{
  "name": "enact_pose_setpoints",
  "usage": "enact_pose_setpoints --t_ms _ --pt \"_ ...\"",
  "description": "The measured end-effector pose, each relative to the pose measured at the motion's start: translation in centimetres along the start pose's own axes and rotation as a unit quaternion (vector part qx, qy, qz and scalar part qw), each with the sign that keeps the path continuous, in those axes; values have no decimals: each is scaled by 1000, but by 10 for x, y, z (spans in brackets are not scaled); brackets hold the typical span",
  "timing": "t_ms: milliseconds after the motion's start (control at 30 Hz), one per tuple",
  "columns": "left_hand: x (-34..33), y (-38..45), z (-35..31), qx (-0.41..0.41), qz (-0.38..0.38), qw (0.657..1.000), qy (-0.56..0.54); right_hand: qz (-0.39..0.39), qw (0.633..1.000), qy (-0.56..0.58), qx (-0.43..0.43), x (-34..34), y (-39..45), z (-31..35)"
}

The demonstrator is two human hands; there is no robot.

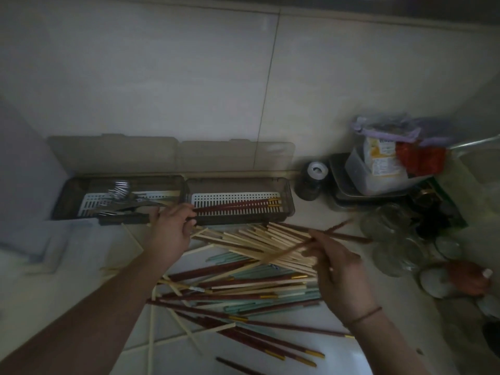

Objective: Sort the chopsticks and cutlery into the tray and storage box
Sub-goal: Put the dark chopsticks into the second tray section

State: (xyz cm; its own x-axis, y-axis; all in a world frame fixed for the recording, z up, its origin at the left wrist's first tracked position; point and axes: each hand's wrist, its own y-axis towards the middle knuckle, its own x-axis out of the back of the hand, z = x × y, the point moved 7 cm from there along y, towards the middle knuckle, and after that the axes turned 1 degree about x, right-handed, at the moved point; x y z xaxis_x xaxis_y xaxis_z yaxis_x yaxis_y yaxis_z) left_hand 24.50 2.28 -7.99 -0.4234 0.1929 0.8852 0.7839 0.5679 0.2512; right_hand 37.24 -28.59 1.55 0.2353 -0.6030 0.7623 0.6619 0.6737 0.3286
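1. Progress: early. A few dark red chopsticks [238, 205] lie in the right storage box [286, 196]; metal cutlery [121, 197] sits in the left tray [67, 196].
2. Outstanding: a large mixed pile of chopsticks [243, 269] remains loose on the surface [67, 272].
3. Orientation: boxed chopsticks lie lengthwise, left to right, gold ends right. The pile mostly runs left-right, with several crossing at angles.
4. Left hand [169, 231]: at the box's near edge, grip curled; contents cannot be told.
5. Right hand [335, 266]: grip pinches one reddish chopstick [324, 235], far end pointing up-right.
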Motion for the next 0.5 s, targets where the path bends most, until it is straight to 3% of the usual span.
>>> enact_pose_setpoints --t_ms 167,367,500 --pt "1 -1 0 -1 -9 1000 -8 -18 973 -181 142 -26 68 47" --pt "0 0 1 15 11 1000 -5 29 989 -85 118 -72 142 65" --pt "1 0 1 16 11 1000 -13 220 960 -167 45 -134 160 28"
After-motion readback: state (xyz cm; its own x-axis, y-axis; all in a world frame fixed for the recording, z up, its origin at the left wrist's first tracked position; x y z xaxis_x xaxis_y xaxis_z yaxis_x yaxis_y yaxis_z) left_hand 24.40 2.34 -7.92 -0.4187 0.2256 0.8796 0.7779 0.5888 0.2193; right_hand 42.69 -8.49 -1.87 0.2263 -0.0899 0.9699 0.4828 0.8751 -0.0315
